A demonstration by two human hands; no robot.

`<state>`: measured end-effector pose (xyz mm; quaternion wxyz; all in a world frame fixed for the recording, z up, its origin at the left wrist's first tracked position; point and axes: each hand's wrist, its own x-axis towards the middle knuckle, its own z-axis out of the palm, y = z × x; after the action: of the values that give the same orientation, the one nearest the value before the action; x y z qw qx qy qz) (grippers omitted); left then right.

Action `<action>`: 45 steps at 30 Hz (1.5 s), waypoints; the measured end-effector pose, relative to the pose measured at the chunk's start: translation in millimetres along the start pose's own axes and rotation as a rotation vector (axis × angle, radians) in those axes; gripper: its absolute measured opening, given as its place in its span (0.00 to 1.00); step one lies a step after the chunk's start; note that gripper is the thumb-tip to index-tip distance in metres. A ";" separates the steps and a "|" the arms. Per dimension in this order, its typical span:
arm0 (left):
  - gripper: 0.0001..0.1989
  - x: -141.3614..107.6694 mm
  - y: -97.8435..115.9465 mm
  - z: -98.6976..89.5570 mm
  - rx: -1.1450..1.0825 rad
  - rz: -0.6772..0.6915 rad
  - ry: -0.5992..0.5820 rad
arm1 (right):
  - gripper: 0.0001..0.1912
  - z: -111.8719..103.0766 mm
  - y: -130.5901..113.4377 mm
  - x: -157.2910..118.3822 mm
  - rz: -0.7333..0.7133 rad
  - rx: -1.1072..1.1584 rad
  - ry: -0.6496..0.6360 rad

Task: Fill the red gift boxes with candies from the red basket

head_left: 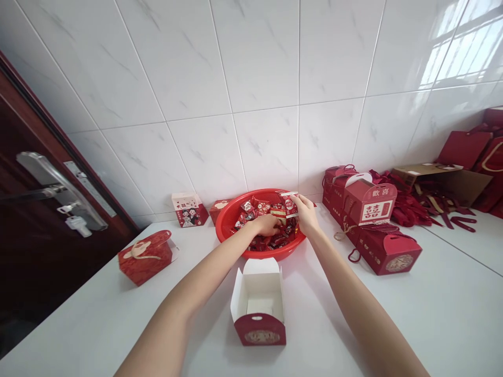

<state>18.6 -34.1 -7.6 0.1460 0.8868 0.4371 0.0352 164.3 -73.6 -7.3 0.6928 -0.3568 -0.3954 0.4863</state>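
Note:
A red plastic basket [221,220] against the tiled wall holds many small red wrapped packets [262,208]. My left hand [268,225] reaches down into it, fingers curled among the packets; what they grip, if anything, is hidden. At the basket's right rim my right hand [306,212] pinches a red and white packet [290,204]. Between my forearms stands an open dark red box [260,335], its flaps up and its white inside bare.
A closed red box [145,256] sits at the left. Two small boxes, one a pink and red box [189,210], stand by the wall. Stacked red boxes [369,209], ribbons [408,209] and an open carton [451,178] lie at the right. A dark door [47,235] is far left.

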 end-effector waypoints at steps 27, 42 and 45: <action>0.20 -128.4 -8.9 4.0 -0.809 0.108 0.671 | 0.18 13.1 -89.8 -64.0 0.123 -0.052 -0.355; 0.23 -146.3 13.0 -11.8 -0.837 0.091 0.679 | 0.18 9.2 -86.1 -68.7 0.113 -0.261 -0.491; 0.24 -156.6 24.0 -19.0 -0.881 0.139 0.646 | 0.17 8.6 -88.9 -69.9 0.089 -0.277 -0.508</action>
<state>-63.1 -166.6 27.7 0.3590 0.7127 0.3443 0.4947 176.4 -163.6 60.6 0.4943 -0.3317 -0.6026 0.5315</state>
